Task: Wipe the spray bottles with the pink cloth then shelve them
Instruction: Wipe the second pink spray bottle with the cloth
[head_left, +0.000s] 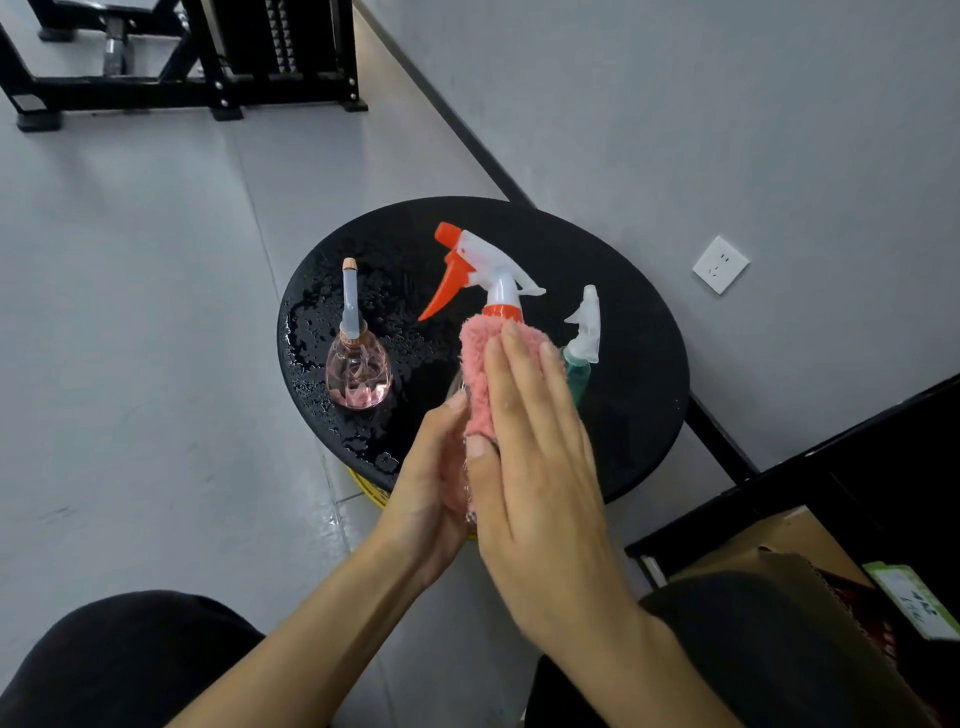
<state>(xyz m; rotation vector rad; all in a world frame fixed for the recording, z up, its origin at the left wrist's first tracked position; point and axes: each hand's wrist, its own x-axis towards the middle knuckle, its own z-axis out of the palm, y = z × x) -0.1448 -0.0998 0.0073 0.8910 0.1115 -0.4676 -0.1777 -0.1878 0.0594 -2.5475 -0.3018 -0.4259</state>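
A spray bottle with an orange-and-white trigger head (480, 270) is held above the round black stool top (639, 364). Its body is hidden by the fluffy pink cloth (478, 364) wrapped over it. My right hand (535, 441) lies flat on the cloth with straight fingers, pressing it against the bottle. My left hand (431, 483) grips the bottle's lower part from the left. A clear pink drop-shaped bottle (357, 371) with a tall grey nozzle stands on the stool's left side. A small green bottle (577, 374) with a clear trigger stands behind my right hand.
The stool top is wet with droplets on its left half. A black shelf frame (810, 467) holding a cardboard box (779, 535) stands at the right. The grey wall with a white socket (720, 264) is behind. A black gym machine base (208, 88) sits far left.
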